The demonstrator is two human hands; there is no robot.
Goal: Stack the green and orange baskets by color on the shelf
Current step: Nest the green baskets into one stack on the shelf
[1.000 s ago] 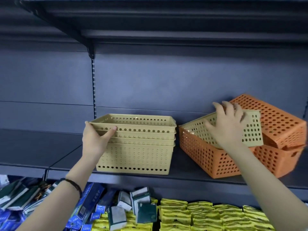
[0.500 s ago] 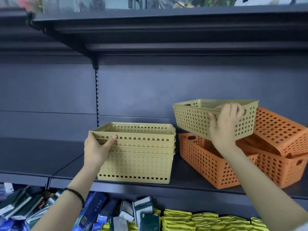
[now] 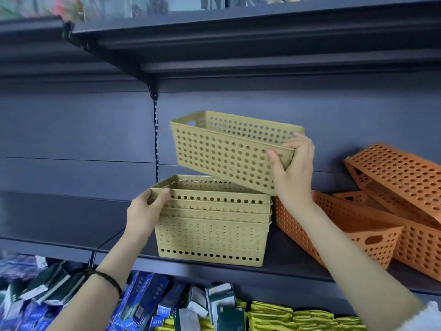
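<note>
Hanging tilted in the air above the shelf (image 3: 281, 273), the loose green basket (image 3: 229, 154): left end raised, right lower corner dipping to just above, perhaps grazing, the right rear of the green stack's (image 3: 211, 223) top rim. Running left to right with its long axis, roughly in line with the stack below but offset up and to the right, so needing, by the look of it, a shift left and a levelling before dropping in. Lying directly over the target opening only in part.

Being carried by the right hand (image 3: 292, 170) at its right short end, fingers (image 3: 274, 155) closed narrowly over the rim, thumb on the outer wall, the rest curled inside. Being steadied from below by the left hand (image 3: 145, 211), pinching the stack's near left corner, thumb (image 3: 164, 191) across the top rim, fingers wrapped round the side and mostly hidden. Sitting nearer the stack, the left; nearer the loose basket, the right.

Standing on the shelf, the stack of about four nested green baskets, just beside the orange baskets (image 3: 372, 223) on its right, close but not clearly touching. Lying jumbled, those orange ones: one upright at the front, another tipped over behind, not yet nested. Showing underneath, a lower shelf of packaged goods (image 3: 148, 304).
</note>
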